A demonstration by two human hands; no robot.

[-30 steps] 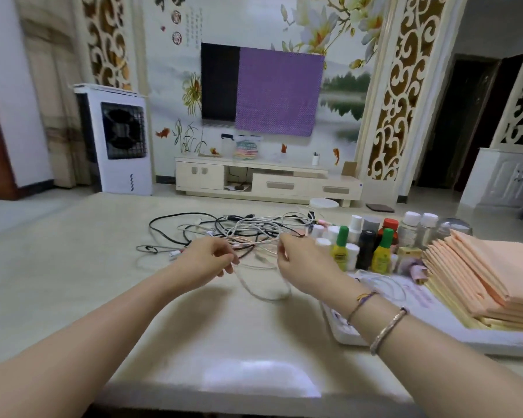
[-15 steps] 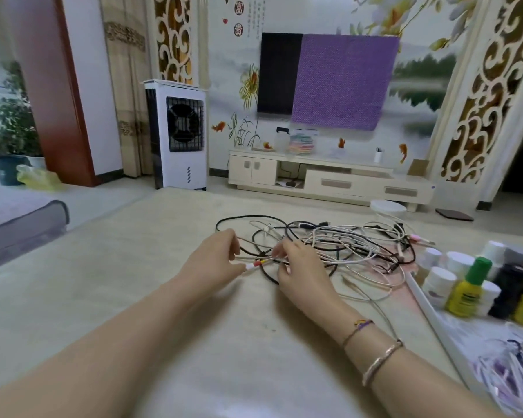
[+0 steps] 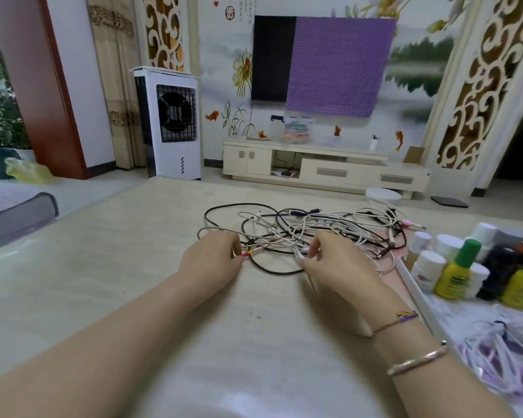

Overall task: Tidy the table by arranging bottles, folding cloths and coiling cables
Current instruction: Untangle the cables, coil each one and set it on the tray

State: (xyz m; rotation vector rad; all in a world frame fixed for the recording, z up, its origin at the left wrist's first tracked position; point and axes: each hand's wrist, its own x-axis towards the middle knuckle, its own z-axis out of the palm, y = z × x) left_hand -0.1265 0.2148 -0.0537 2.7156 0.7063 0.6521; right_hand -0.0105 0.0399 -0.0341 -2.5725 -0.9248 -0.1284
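Observation:
A tangle of black and white cables (image 3: 311, 230) lies on the beige table (image 3: 133, 267) ahead of me. My left hand (image 3: 212, 257) pinches a thin cable end with a red and yellow tip at the tangle's near left edge. My right hand (image 3: 332, 260) pinches a white cable at the tangle's near side, and a strand trails down under it. At the right, several bottles (image 3: 459, 267) with white, green and red caps stand on a white tray (image 3: 417, 294). No cloths are in view.
A coiled purple-white cable bundle (image 3: 495, 360) lies on the tray at the near right. A white round lid (image 3: 383, 194) sits beyond the tangle. Bare tabletop stretches to the left and towards me. A grey cushion edge (image 3: 16, 215) borders the far left.
My view has turned left, so the folded orange cloths left the frame. Both hands moved from a white loop into the tangle and then spread apart along a cable.

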